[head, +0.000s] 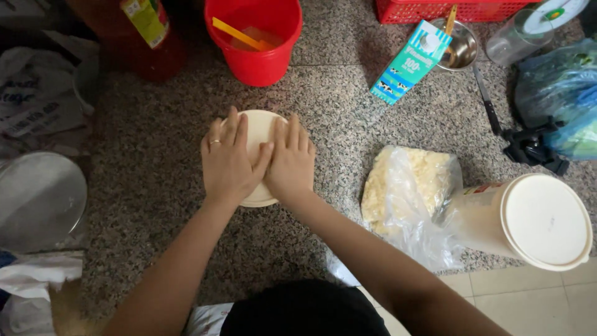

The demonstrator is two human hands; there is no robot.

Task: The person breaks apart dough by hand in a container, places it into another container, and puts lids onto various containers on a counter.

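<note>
A round cream-coloured lid (260, 127) lies on the speckled granite counter (155, 155) in the middle of the head view. My left hand (229, 158), with a ring on one finger, lies flat on the lid's left half. My right hand (290, 160) lies flat on its right half, thumb touching the left hand. Both palms are down with fingers spread, and most of the lid is hidden under them. Whether a container sits beneath the lid cannot be seen.
A red bucket (255, 37) with a yellow stick stands behind. A milk carton (407, 62), metal bowl (460, 46) and knife (487, 102) lie at back right. A clear bag of pale shreds (407, 186) and a white lidded tub (535, 218) sit right. A metal lid (37, 199) rests left.
</note>
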